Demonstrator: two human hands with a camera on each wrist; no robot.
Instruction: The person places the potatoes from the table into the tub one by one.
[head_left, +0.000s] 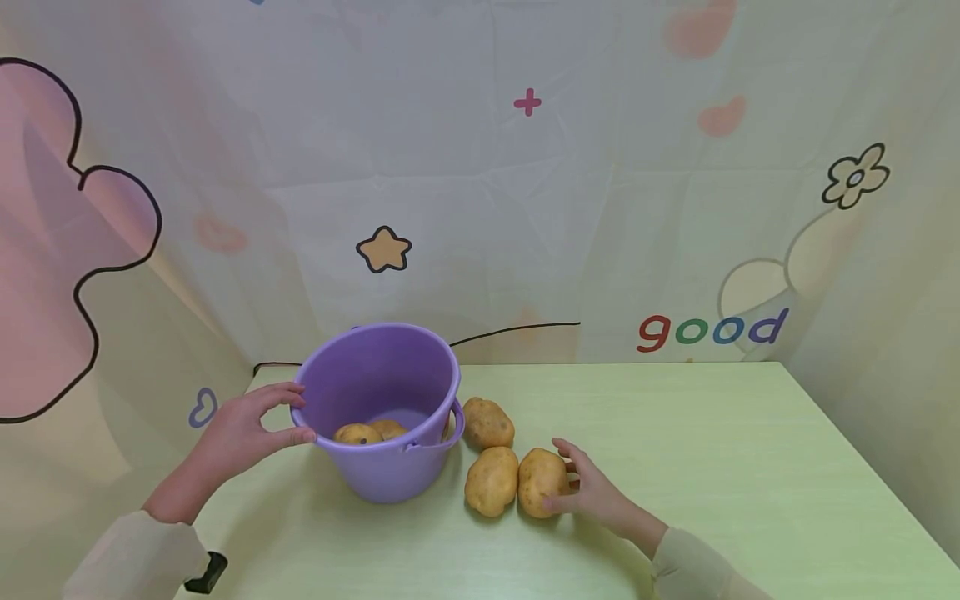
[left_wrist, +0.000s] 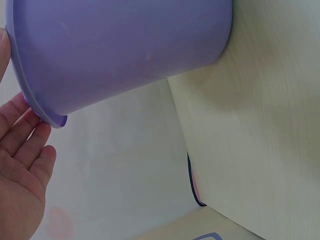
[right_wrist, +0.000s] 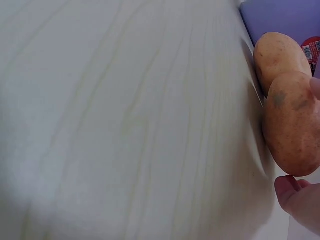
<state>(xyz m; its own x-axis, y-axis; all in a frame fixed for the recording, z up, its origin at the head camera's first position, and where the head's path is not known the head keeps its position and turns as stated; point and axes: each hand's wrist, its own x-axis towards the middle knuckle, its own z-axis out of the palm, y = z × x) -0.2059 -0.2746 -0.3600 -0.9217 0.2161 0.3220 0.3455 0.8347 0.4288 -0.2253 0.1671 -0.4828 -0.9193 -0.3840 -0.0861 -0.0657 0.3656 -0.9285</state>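
Note:
A purple bucket [head_left: 397, 471] stands on the table, with a few potatoes [head_left: 357, 433] lying in its bottom. At its left side my left hand [head_left: 243, 433] holds the rim, thumb toward the front and fingers farther back; the left wrist view shows the fingertips [left_wrist: 42, 125] right at the rim. To the right of the bucket, my right hand [head_left: 592, 496] grips the nearest-right potato [head_left: 542, 483], thumb in front and fingers behind. Beside that one lies another potato [head_left: 492, 482], and a browner potato [head_left: 488, 423] sits behind them, close to the bucket handle [head_left: 457, 429].
The pale green table [head_left: 712, 450] reaches back to a patterned cloth [head_left: 480, 250] that hangs as a backdrop. A small black device [head_left: 206, 573] is at the left sleeve. A red label [right_wrist: 312, 50] shows beside the purple bucket in the right wrist view.

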